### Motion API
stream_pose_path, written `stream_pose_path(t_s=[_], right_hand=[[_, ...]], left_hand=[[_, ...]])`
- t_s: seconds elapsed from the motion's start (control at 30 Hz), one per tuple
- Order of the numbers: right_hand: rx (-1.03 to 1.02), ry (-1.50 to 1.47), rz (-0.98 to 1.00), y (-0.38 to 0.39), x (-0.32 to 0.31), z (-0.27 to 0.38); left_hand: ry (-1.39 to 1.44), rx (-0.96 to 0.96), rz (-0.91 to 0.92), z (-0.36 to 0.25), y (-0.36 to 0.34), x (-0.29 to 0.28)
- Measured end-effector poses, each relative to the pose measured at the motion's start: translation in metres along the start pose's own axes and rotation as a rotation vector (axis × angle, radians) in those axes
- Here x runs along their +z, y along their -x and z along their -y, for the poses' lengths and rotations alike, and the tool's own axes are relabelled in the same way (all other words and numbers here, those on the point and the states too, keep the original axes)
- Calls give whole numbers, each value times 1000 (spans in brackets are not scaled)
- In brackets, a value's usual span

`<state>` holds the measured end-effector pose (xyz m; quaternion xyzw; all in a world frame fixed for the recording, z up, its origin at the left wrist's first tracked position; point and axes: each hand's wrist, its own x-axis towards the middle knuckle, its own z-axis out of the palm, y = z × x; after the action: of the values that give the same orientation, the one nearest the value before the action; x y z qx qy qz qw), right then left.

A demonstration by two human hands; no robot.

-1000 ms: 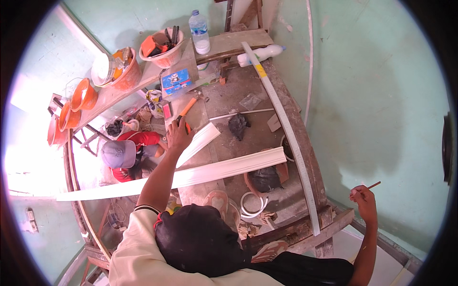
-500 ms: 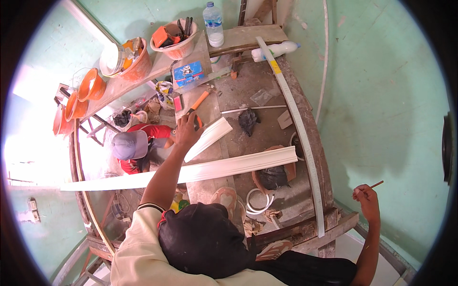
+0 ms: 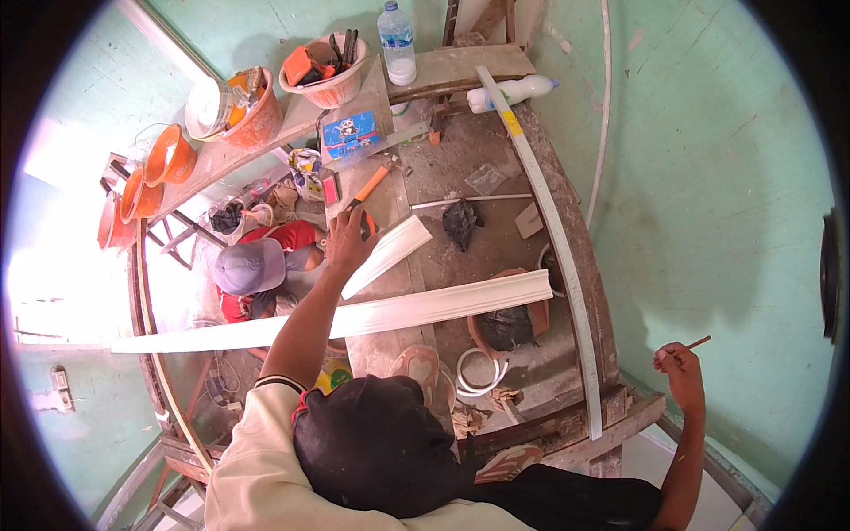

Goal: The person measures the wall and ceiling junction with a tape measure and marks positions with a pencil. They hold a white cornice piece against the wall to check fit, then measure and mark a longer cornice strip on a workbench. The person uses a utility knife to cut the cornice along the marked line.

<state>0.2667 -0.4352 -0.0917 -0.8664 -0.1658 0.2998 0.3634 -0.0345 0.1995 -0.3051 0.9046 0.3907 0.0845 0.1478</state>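
Observation:
My left hand [image 3: 348, 243] reaches over the plank, its fingers bent around an orange-and-black handled tool [image 3: 368, 227] that they largely cover. Just beyond the fingertips lies a hammer [image 3: 372, 181] with an orange handle. Held in my right hand [image 3: 680, 373], out by the right wall, is a thin brown pencil [image 3: 699, 342]. A long white moulding strip [image 3: 443, 303] runs crosswise beneath my left forearm. Beside that hand rests a shorter white moulding piece [image 3: 390, 255], and a red-and-black block [image 3: 331, 188] is on the plank farther off.
A co-worker in a grey cap [image 3: 251, 268] crouches below on the left. Buckets [image 3: 251, 119], a tool basin [image 3: 326, 93], a blue box [image 3: 350, 134] and a water bottle [image 3: 397, 44] stand along the far boards. A long metal straightedge [image 3: 553, 221] lies on the right-hand beam [image 3: 595, 292].
The co-worker's capped head has shifted slightly to the right. Both my hands stay almost where they were, the pencil still in the right one.

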Motion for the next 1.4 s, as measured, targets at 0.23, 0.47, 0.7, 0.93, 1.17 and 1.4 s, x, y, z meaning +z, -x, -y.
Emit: stream_pose_path(t_s=[0.23,0.47,0.7,0.93,1.17,1.4], right_hand=[[-15,55,3,1,0,4],[31,57,-9,-1,0,2],[18,141,-81,4,4,7],[78,201,-95,-1,6,5],[127,174,-48,-19,31,15],[-38,23,-42,-22,58,87]], left_hand=[[11,7,4,0,0,-4],[109,-107,-233,21,-33,-5],[32,-349,-229,85,-120,11],[48,-305,-143,129,-147,39],[203,-391,-100,155,-147,40],[181,-367,-171,130,-111,30]])
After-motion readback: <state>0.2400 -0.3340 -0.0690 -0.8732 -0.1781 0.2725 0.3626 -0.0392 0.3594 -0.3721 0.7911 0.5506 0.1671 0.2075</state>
